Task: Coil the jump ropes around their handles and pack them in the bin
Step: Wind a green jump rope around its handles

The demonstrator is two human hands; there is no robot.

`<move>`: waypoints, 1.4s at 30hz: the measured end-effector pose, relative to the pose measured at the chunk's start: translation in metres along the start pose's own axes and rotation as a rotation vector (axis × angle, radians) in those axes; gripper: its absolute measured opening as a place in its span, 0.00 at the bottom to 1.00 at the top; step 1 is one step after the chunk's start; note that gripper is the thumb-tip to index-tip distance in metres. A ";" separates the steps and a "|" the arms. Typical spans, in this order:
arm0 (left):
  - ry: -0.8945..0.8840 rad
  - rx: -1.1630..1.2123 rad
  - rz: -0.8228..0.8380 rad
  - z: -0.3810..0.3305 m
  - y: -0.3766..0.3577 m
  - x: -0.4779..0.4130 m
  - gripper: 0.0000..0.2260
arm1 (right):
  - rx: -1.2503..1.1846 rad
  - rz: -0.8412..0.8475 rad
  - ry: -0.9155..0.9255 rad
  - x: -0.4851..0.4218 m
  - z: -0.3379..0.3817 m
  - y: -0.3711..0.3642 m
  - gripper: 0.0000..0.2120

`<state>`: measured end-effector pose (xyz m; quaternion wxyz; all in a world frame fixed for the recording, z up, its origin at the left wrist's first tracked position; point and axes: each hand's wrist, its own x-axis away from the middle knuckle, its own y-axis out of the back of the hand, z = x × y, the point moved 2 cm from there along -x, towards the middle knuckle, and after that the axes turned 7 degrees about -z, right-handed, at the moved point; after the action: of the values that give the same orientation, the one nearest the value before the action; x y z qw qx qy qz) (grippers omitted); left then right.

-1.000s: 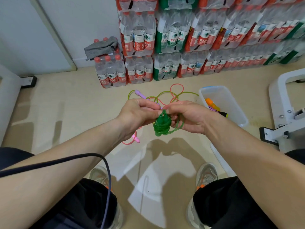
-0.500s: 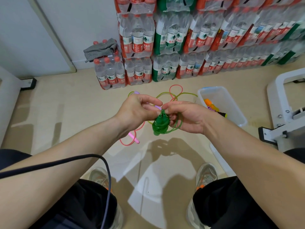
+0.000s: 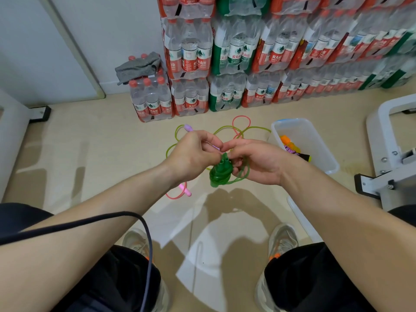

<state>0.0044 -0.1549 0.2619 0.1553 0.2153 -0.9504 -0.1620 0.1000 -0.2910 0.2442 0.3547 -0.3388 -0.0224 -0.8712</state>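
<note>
Green jump rope (image 3: 219,174) is held in the air above the floor, between the two hands, and most of it is wound into a thick bundle around its handles. The left hand (image 3: 193,154) pinches the top of the bundle with curled fingers. The right hand (image 3: 258,163) is curled around the other side, and a loose green loop passes over its fingers. The bin (image 3: 322,149) stands on the floor to the right, with some coloured ropes already inside. A pink rope (image 3: 184,191) and a yellow-green rope (image 3: 225,129) lie loose on the floor under the hands.
</note>
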 end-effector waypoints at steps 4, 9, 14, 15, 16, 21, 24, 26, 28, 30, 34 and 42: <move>-0.020 0.071 -0.018 0.001 0.002 -0.005 0.07 | 0.061 -0.093 0.127 -0.005 -0.005 -0.001 0.12; 0.072 0.254 -0.025 -0.004 0.004 -0.009 0.07 | 0.131 -0.140 0.224 -0.010 -0.009 0.000 0.13; 0.231 0.447 -0.052 -0.013 0.012 -0.010 0.11 | 0.156 -0.073 0.151 -0.014 -0.017 -0.002 0.15; 0.251 0.474 -0.044 -0.014 0.014 -0.010 0.11 | 0.128 -0.026 0.134 -0.013 -0.018 -0.004 0.17; 0.260 0.479 -0.031 -0.015 0.016 -0.010 0.11 | 0.105 0.010 0.121 -0.011 -0.017 -0.006 0.17; -0.072 -0.235 0.046 -0.006 0.027 -0.020 0.14 | 0.138 0.034 0.063 -0.008 -0.019 -0.007 0.26; -0.246 -0.676 0.190 -0.004 0.033 -0.021 0.14 | 0.159 -0.001 0.022 -0.010 -0.021 -0.002 0.33; -0.302 -0.769 0.174 -0.005 0.038 -0.021 0.09 | 0.200 -0.027 -0.005 -0.013 -0.024 0.000 0.35; -0.355 -0.801 0.092 -0.004 0.042 -0.023 0.07 | 0.225 -0.038 -0.004 -0.018 -0.027 0.001 0.37; -0.391 -0.827 0.042 -0.001 0.045 -0.027 0.06 | 0.276 -0.049 0.027 -0.020 -0.031 0.003 0.35; -0.403 -0.914 0.006 0.004 0.048 -0.031 0.06 | 0.409 -0.104 0.064 -0.025 -0.044 0.005 0.32; -0.315 -0.761 -0.037 0.009 0.039 -0.032 0.06 | 0.401 -0.130 0.101 -0.032 -0.048 0.011 0.14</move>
<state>0.0143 -0.1046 0.2617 0.0737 0.1323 -0.8306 -0.5358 0.0960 -0.2929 0.1854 0.3589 -0.2153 -0.1991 -0.8861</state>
